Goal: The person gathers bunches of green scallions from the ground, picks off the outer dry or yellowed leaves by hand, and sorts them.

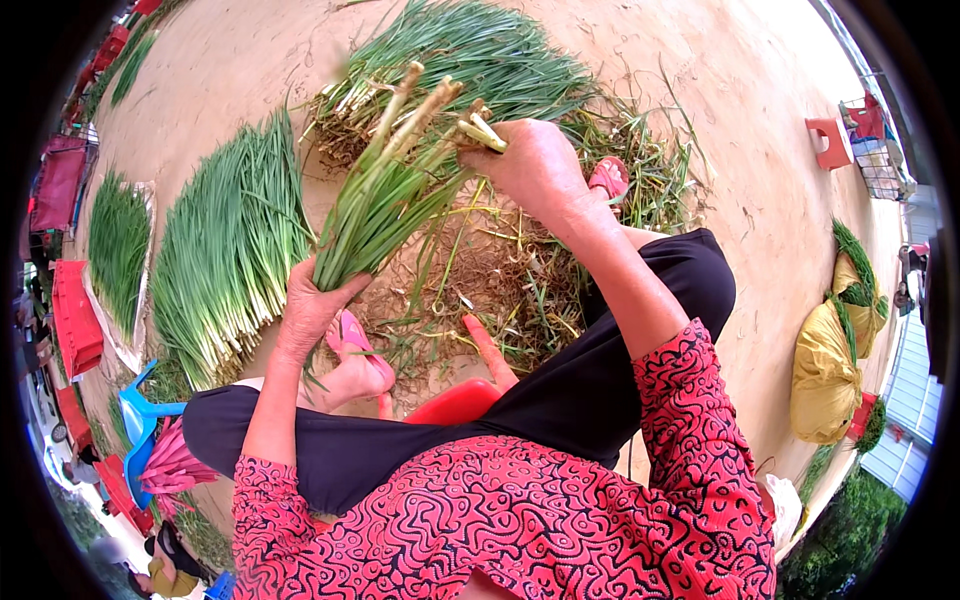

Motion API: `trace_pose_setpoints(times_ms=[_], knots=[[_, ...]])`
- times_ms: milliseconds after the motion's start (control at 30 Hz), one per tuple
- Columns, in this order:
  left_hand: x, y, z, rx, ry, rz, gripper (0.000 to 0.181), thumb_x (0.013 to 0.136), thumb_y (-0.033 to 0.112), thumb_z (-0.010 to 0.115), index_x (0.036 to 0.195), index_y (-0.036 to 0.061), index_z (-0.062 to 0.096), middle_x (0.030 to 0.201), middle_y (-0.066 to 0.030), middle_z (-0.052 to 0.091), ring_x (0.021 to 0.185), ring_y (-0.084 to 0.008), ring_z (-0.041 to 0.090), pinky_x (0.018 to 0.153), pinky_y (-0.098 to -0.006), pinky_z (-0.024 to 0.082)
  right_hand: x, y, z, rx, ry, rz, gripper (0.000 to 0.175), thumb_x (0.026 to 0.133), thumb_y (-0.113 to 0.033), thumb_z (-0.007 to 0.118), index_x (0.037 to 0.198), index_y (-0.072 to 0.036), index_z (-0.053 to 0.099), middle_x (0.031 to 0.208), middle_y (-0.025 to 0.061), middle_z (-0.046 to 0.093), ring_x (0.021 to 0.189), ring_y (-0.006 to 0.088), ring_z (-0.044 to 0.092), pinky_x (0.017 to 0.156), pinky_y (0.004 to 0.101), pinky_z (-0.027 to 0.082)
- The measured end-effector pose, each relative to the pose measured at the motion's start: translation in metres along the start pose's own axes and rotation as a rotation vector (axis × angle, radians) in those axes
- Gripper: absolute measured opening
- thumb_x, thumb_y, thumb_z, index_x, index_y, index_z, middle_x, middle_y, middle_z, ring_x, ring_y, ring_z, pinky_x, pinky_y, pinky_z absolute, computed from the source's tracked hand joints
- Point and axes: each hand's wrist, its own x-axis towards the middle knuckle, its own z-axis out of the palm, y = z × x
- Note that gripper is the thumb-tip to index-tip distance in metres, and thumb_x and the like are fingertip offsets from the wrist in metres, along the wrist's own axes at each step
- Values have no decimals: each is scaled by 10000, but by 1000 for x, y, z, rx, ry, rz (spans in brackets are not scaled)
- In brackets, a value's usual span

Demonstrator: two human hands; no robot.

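Note:
My left hand (311, 301) grips a bunch of long green allium stalks (367, 214) by the leafy part, with its pale, dirt-coated root ends tilted up and away. To the right, my right hand (534, 165) is closed around the pale ends of a few stalks (481, 133); its fingertips are hidden behind the hand. Beyond both hands lies a heap of stalks with brown roots (480, 56). Left of my left hand spreads a neat pile of stalks with clean whitish ends (232, 225). Dry roots and peeled leaves (517, 270) litter the ground between my feet.
A red plastic stool (454, 401) is under me. At left stand a blue plastic seat (139, 427) holding pink strips (176, 457), a red crate (76, 315) and greens on a sheet (120, 255). Yellow sacks (821, 375) and a red stool (831, 144) stand at right.

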Motion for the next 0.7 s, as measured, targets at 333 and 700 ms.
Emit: trace_pose_setpoints(times_ms=[333, 700], knots=[[-6, 2, -21, -493, -93, -211, 400, 746, 2, 727, 1129, 32, 616, 936, -47, 673, 705, -121, 636, 616, -242, 518, 23, 58, -67, 631, 485, 118, 314, 808, -363, 752, 898, -64, 717, 658, 26, 646, 568, 64, 558, 522, 243, 445], [1, -10, -39, -663, -25, -219, 268, 793, 65, 703, 1044, 28, 616, 805, -45, 646, 607, -128, 611, 463, -219, 488, 9, 43, -2, 138, 17, 18, 769, 728, -274, 806, 1370, -58, 441, 856, 109, 647, 759, 182, 605, 707, 315, 487]])
